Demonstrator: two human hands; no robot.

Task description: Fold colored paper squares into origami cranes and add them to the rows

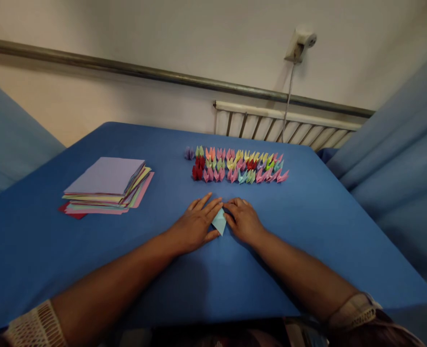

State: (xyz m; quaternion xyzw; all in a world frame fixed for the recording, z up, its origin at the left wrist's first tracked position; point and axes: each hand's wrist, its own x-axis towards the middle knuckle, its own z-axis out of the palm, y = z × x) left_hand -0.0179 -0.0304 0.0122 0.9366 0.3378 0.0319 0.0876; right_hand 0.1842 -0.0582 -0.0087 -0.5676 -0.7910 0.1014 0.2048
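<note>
A small light blue piece of folded origami paper lies on the blue-covered table, its point facing me. My left hand rests over its left side, fingers stretched out and spread, thumb near the lower tip. My right hand has its fingers curled, with thumb and forefinger closed at the paper's right edge. Part of the paper is hidden under the fingers. Beyond my hands stand several folded paper cranes in rows, in pink, red, yellow, green, blue and purple.
On the left sits a stack of coloured paper sheets, lilac on top, a red corner sticking out below. Behind the table are a metal rail, a radiator and a wall socket with a cord. Blue curtains hang at both sides.
</note>
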